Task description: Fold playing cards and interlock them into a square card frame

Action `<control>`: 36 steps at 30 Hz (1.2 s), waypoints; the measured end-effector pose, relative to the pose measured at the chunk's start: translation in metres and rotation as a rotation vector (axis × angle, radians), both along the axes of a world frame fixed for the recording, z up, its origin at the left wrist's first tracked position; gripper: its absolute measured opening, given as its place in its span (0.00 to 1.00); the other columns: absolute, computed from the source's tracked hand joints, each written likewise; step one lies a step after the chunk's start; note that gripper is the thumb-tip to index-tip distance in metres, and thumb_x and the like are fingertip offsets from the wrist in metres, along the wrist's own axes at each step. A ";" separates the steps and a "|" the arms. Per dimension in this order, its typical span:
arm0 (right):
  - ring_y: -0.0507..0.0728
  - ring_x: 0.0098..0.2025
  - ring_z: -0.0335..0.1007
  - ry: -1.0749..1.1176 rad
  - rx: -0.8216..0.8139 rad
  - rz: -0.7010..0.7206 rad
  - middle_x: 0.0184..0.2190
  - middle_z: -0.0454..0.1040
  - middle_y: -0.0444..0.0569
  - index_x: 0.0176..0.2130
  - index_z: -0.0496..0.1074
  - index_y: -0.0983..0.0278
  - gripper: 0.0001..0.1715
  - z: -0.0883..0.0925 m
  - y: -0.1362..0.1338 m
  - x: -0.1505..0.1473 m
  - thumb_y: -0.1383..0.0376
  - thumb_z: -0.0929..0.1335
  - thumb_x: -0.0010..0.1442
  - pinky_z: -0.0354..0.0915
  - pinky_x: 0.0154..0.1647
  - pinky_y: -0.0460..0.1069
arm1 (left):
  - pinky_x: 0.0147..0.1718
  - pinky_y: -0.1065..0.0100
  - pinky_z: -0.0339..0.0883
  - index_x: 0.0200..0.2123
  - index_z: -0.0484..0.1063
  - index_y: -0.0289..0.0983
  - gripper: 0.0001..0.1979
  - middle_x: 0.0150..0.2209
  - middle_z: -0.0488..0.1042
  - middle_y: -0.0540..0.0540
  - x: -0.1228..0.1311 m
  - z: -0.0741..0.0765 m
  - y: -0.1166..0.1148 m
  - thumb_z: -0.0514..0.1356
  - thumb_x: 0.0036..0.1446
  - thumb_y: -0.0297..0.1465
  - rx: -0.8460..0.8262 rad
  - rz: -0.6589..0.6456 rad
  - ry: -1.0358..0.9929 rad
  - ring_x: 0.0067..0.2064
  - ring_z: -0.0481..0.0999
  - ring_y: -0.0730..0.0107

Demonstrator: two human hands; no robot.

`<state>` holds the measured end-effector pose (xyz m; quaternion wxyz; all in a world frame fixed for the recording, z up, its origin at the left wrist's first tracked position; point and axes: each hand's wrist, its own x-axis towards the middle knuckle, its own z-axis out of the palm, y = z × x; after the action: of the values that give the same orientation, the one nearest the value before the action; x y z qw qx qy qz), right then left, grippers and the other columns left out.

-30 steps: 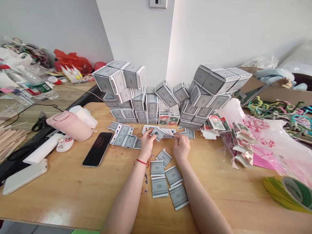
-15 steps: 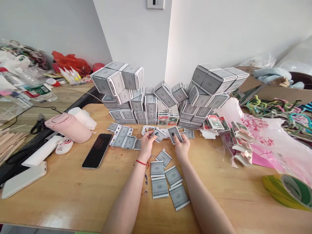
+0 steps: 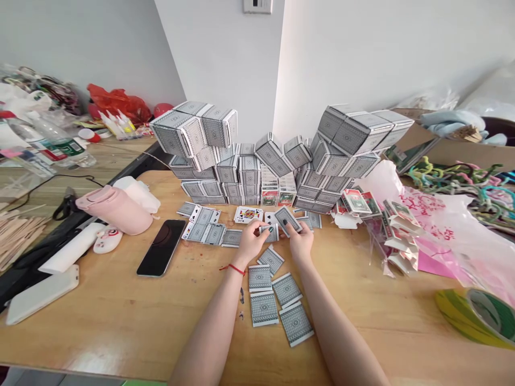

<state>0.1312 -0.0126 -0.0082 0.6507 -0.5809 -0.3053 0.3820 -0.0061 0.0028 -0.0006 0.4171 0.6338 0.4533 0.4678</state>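
Note:
My left hand (image 3: 252, 242) is closed on a folded playing card (image 3: 270, 232), whose patterned back faces me. In my right hand (image 3: 301, 240) a flat playing card (image 3: 287, 220) is pinched, tilted, its back up. Between my forearms several folded playing cards (image 3: 264, 309) lie back up on the table. Behind my left hand a face-up playing card (image 3: 248, 214) rests near the stacks. Further left spreads a group of overlapping playing cards (image 3: 201, 224). At the back stand stacked blocks made of folded cards (image 3: 217, 127), with a dip in the middle.
A black-screened phone (image 3: 161, 247) and a pink rolled item (image 3: 116, 210) lie at left, by a white power bank (image 3: 43, 295). Opened card boxes (image 3: 398, 236) and plastic wrapping (image 3: 438, 214) sit at right, with a roll of tape (image 3: 478, 317) nearer me.
My left hand has moved right with the folded card, closer to my right hand. The face-up card behind it now shows more fully. The card in my right hand has tilted further left.

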 end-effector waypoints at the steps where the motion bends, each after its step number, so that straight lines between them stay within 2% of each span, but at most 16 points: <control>1: 0.55 0.22 0.70 0.015 -0.002 0.012 0.20 0.72 0.44 0.25 0.65 0.65 0.16 -0.001 0.001 0.000 0.56 0.70 0.43 0.66 0.20 0.48 | 0.35 0.69 0.61 0.30 0.71 0.37 0.06 0.33 0.71 0.46 0.000 0.000 0.001 0.58 0.47 0.31 0.022 0.013 -0.020 0.35 0.68 0.69; 3: 0.56 0.23 0.71 0.031 0.001 0.024 0.20 0.72 0.44 0.26 0.66 0.65 0.16 -0.004 0.002 -0.001 0.56 0.70 0.43 0.66 0.19 0.48 | 0.35 0.69 0.61 0.32 0.70 0.37 0.07 0.32 0.70 0.46 0.001 -0.002 0.002 0.58 0.49 0.33 0.013 0.040 -0.064 0.34 0.67 0.70; 7: 0.54 0.19 0.68 0.024 0.006 0.043 0.18 0.71 0.43 0.27 0.64 0.64 0.17 -0.007 0.003 0.000 0.54 0.69 0.45 0.64 0.18 0.47 | 0.25 0.70 0.63 0.38 0.66 0.37 0.14 0.24 0.62 0.52 0.002 -0.009 0.002 0.56 0.51 0.39 -0.174 0.077 -0.210 0.25 0.62 0.75; 10: 0.51 0.15 0.66 0.065 0.031 0.071 0.17 0.70 0.40 0.29 0.61 0.63 0.18 -0.006 0.003 0.001 0.53 0.69 0.46 0.63 0.16 0.46 | 0.24 0.71 0.62 0.40 0.65 0.37 0.14 0.24 0.60 0.53 0.002 -0.013 0.004 0.56 0.51 0.38 -0.162 0.157 -0.214 0.23 0.60 0.76; 14: 0.49 0.12 0.62 0.107 0.056 0.161 0.16 0.68 0.38 0.29 0.58 0.61 0.18 -0.005 0.001 0.000 0.53 0.67 0.48 0.61 0.14 0.45 | 0.31 0.71 0.61 0.43 0.64 0.38 0.14 0.35 0.67 0.47 -0.001 -0.017 0.007 0.55 0.53 0.34 -0.058 0.291 -0.156 0.28 0.63 0.75; 17: 0.49 0.12 0.61 0.085 0.063 0.186 0.16 0.69 0.39 0.29 0.57 0.61 0.18 -0.005 0.000 -0.002 0.53 0.67 0.49 0.59 0.12 0.44 | 0.36 0.69 0.60 0.42 0.64 0.38 0.12 0.41 0.67 0.45 -0.002 -0.017 0.010 0.54 0.54 0.33 -0.041 0.303 -0.148 0.34 0.66 0.72; 26: 0.47 0.09 0.56 0.059 0.036 0.225 0.12 0.67 0.38 0.27 0.56 0.61 0.20 -0.004 0.000 -0.002 0.51 0.67 0.48 0.54 0.10 0.42 | 0.43 0.67 0.58 0.36 0.69 0.37 0.10 0.38 0.71 0.45 -0.003 -0.013 0.010 0.50 0.57 0.33 0.004 0.261 -0.139 0.41 0.68 0.67; 31: 0.47 0.09 0.54 0.024 0.033 0.255 0.11 0.65 0.37 0.25 0.56 0.61 0.20 -0.002 -0.002 -0.001 0.50 0.67 0.48 0.51 0.09 0.42 | 0.43 0.66 0.58 0.36 0.69 0.37 0.10 0.37 0.72 0.44 -0.003 -0.014 0.012 0.54 0.53 0.36 -0.043 0.288 -0.164 0.41 0.69 0.66; 36: 0.47 0.09 0.53 0.022 0.037 0.245 0.10 0.64 0.36 0.25 0.56 0.61 0.20 -0.002 -0.002 -0.001 0.50 0.67 0.49 0.50 0.09 0.42 | 0.45 0.65 0.58 0.37 0.69 0.37 0.11 0.38 0.72 0.44 -0.003 -0.015 0.011 0.55 0.53 0.37 -0.017 0.298 -0.130 0.43 0.69 0.65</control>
<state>0.1304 -0.0148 -0.0098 0.6130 -0.5231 -0.3736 0.4593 -0.0094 0.0141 -0.0152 0.3767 0.5246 0.5182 0.5607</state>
